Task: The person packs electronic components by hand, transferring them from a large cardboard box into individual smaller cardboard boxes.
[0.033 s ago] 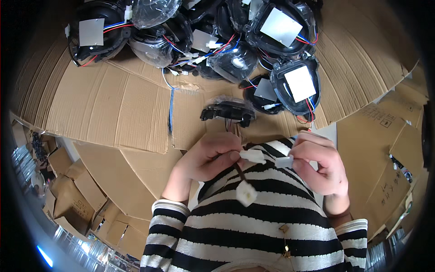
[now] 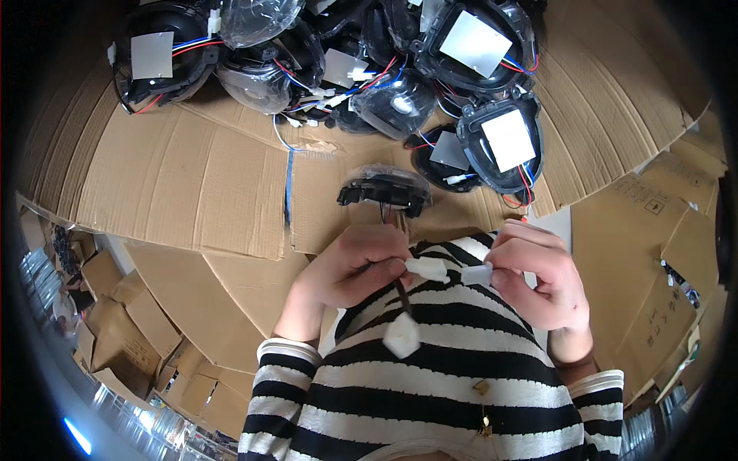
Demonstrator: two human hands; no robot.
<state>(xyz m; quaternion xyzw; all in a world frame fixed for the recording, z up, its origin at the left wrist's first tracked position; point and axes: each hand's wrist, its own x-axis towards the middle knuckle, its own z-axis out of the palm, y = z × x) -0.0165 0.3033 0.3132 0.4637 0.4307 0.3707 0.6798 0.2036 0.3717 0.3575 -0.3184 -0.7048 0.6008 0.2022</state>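
Note:
My left hand point(image 2: 357, 265) is closed in a pinch, with a white plug connector point(image 2: 429, 269) poking out between thumb and fingertips. Opposite it, my right hand point(image 2: 538, 276) pinches a smaller white connector point(image 2: 477, 274). A narrow gap separates the two pieces. From my left hand a dark wire hangs down, with a blurred white block point(image 2: 402, 336) at its end. Just beyond my left hand lies a black lamp unit point(image 2: 384, 192) with a clear cover; thin wires run from it toward that hand.
Black lamp units point(image 2: 500, 142) with clear lenses, grey-white labels and coloured wires are heaped at the far side. Under them spreads corrugated cardboard point(image 2: 192, 180). Opened cartons stand at left point(image 2: 127, 338) and right point(image 2: 638, 253).
The hanging white block has swung left and slightly down. My right hand has shifted a little left with its connector, closer to the one in my left hand.

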